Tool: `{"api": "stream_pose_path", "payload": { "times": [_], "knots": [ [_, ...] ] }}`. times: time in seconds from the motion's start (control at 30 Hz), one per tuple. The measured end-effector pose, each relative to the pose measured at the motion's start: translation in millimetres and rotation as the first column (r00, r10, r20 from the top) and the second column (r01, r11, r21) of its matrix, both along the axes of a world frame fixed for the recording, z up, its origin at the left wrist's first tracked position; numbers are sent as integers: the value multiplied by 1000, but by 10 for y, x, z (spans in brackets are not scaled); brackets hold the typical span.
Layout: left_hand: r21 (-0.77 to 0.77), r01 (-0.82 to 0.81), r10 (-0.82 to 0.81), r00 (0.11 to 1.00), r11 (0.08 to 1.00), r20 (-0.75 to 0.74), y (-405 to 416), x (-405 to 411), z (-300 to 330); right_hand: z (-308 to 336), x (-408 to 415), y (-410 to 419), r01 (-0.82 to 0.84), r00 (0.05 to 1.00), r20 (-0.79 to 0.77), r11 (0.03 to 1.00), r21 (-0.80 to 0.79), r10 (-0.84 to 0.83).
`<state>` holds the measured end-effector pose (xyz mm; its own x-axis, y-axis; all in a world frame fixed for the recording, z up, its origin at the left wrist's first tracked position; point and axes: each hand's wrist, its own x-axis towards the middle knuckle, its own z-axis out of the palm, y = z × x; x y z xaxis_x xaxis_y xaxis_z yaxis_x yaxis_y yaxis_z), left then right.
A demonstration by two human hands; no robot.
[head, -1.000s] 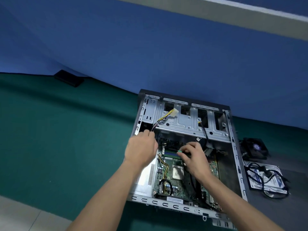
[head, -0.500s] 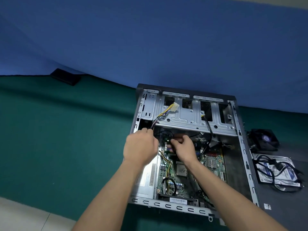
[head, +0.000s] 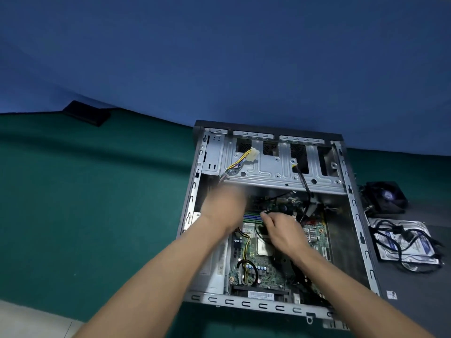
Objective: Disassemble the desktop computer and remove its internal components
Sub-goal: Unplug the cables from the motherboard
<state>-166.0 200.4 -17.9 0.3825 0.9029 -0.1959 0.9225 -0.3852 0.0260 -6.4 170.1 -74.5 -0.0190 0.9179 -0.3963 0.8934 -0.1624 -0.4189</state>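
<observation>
Green felt-like table covering [head: 85, 203] spans the left and centre of view. Blue fabric backdrop [head: 219, 57] rises behind it. Small flat black rectangular object [head: 86, 113] lies at the far left, where covering meets backdrop; its type cannot be told. Pale floor patch [head: 26, 320] shows at bottom left corner.

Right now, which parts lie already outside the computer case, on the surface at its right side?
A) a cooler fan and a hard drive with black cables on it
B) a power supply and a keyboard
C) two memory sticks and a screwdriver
A: beside the open computer case, a black cooler fan lies farther from the camera and a hard drive with black cables on it lies nearer.
</observation>
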Motion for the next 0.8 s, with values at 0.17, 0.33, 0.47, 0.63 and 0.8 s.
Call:
{"api": "stream_pose_path", "payload": {
  "times": [0.17,0.33,0.47,0.63,0.8],
  "knots": [
    [-207,41,-46,999,977,-20,99,453,-218,45,214,37,22,987,155,992,120,-41],
    [-334,-135,124,991,933,-56,201,528,-359,79,314,105,122,964,240,992,-9,-117],
    [-313,-186,171,983,932,-73,139,585,-407,59,293,70,105,946,317,987,-120,-62],
    [-236,-148,98,972,960,-212,-89,647,-528,-33,282,33,90,927,374,988,-125,-37],
    [-208,-156,100,961,965,-256,-184,597,-615,-136,315,-47,28,913,409,997,-76,5]
  ]
}}
